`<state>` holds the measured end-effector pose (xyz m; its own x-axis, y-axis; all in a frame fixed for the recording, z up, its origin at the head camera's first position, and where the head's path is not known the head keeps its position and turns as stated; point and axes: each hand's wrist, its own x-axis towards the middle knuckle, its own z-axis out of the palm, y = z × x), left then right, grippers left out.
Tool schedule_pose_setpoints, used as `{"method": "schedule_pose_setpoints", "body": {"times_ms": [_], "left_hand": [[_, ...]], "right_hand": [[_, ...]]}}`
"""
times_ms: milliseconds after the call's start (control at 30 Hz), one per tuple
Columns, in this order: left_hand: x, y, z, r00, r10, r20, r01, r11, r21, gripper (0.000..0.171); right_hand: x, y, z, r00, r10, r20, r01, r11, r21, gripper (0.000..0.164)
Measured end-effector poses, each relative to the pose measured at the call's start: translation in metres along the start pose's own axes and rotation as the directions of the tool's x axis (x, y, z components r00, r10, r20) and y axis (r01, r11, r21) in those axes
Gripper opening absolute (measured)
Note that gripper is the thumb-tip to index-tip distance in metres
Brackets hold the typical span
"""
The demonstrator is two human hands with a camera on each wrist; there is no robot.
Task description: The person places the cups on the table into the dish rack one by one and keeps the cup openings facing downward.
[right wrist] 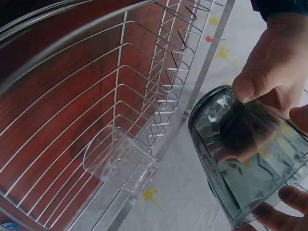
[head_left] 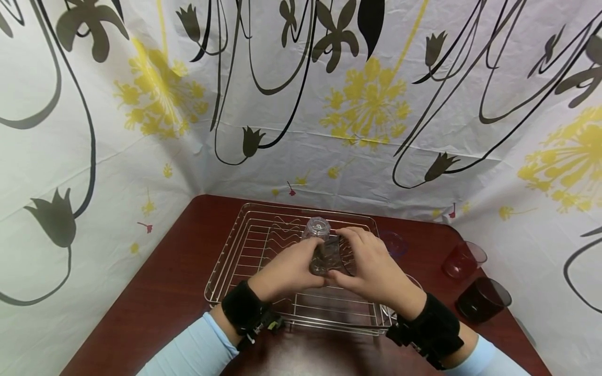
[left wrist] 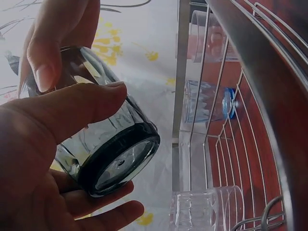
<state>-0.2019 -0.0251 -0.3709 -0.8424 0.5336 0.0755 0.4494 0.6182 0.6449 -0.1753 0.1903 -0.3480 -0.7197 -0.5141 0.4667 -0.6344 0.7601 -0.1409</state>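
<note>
From my seat I see both hands meeting over the wire rack (head_left: 223, 250); a grey see-through glass (head_left: 329, 256) is between them, held tilted above the wires; the left hand (head_left: 291, 266) grips it from one side, thumb laid along its wall near the thick base; the right hand (head_left: 371, 261) holds it from the other side, its thumb and fingers curled about the glass.

Just beyond the hands, a clear glass (head_left: 316, 227) stands upside down in the rack; to the right of the rack I have a blue-tinted glass (head_left: 394, 244) on the dark red table (head_left: 155, 292); farther right, near the table's edge, are a red glass (head_left: 464, 260) and a black glass (head_left: 483, 300), close to each other.

I see a black strap on each wrist, with light blue sleeves (head_left: 188, 347) behind; a white cloth (head_left: 282, 115) printed with grey and yellow flowers hangs around the table.
</note>
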Motion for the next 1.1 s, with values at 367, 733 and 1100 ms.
{"method": "schedule_pose_setpoints", "body": {"times_ms": [367,733,1100], "left_hand": [[-0.002,-0.001,-0.002,1.000,-0.011,-0.002,0.011,1.000,0.017,0.079],[-0.001,-0.002,-0.008,1.000,-0.001,-0.025,0.001,1.000,0.001,0.081],[0.001,-0.001,-0.012,0.999,-0.025,-0.030,0.024,1.000,-0.008,0.081]], "right_hand": [[-0.006,0.009,-0.001,0.994,0.068,0.081,-0.066,0.998,-0.022,0.082],[-0.012,0.017,0.001,0.976,0.143,0.163,-0.147,0.989,0.012,0.086],[-0.015,0.021,0.002,0.957,0.204,0.207,-0.213,0.977,0.024,0.091]]}}
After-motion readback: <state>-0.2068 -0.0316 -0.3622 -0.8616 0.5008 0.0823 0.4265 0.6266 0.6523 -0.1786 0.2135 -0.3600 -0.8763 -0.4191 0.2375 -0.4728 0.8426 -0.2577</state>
